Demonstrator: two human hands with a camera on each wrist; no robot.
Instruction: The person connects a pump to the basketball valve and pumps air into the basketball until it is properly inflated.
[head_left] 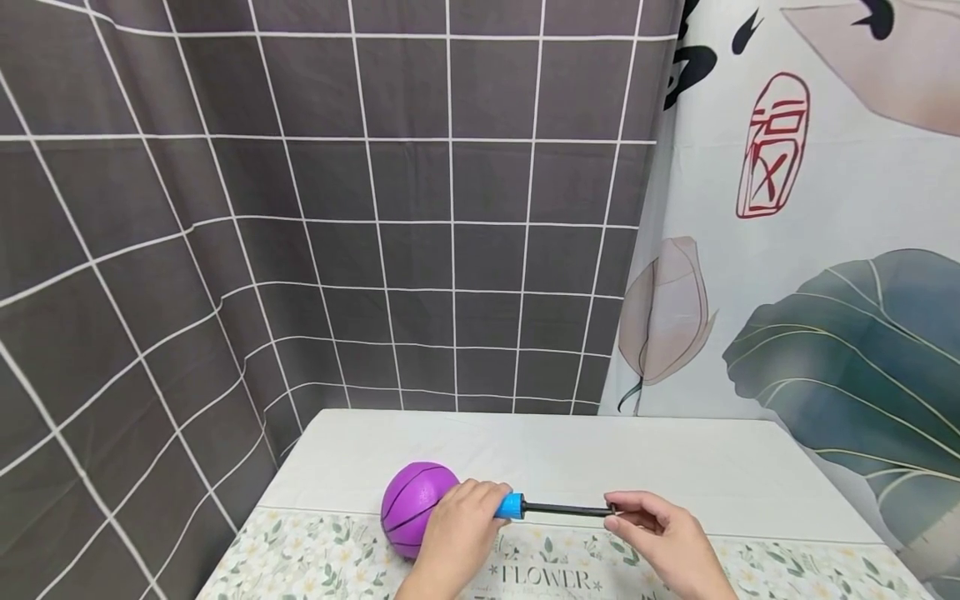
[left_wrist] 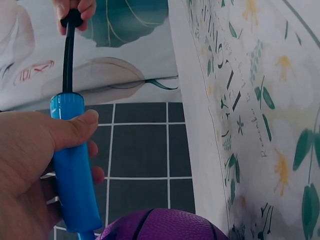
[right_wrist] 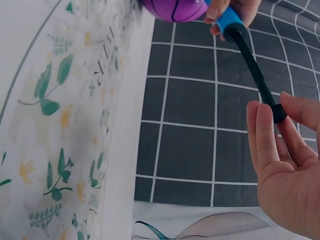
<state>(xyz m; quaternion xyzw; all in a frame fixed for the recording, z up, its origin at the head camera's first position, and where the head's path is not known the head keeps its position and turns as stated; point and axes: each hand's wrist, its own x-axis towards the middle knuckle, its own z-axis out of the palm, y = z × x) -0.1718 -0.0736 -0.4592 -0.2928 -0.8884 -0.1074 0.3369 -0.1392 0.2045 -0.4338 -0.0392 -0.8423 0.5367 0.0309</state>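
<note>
A small hand air pump has a blue barrel [left_wrist: 75, 172] and a long black rod [head_left: 566, 509] drawn out of it. My left hand [head_left: 459, 529] grips the barrel, with the thumb laid across it in the left wrist view. At the rod's far end, the fingers and thumb of my right hand [head_left: 666, 537] pinch the black knob [right_wrist: 278, 114]. The pump lies roughly level, above the table. A purple ball [head_left: 414, 504] with black lines sits just left of my left hand, by the barrel's lower end. Whether pump and ball are joined cannot be made out.
A white table [head_left: 675, 450] carries a floral cloth [head_left: 307, 546] with printed lettering along its near part. Behind and to the left hangs a dark grid-patterned curtain [head_left: 487, 183]. On the right is a pale sheet [head_left: 855, 192] with leaf prints.
</note>
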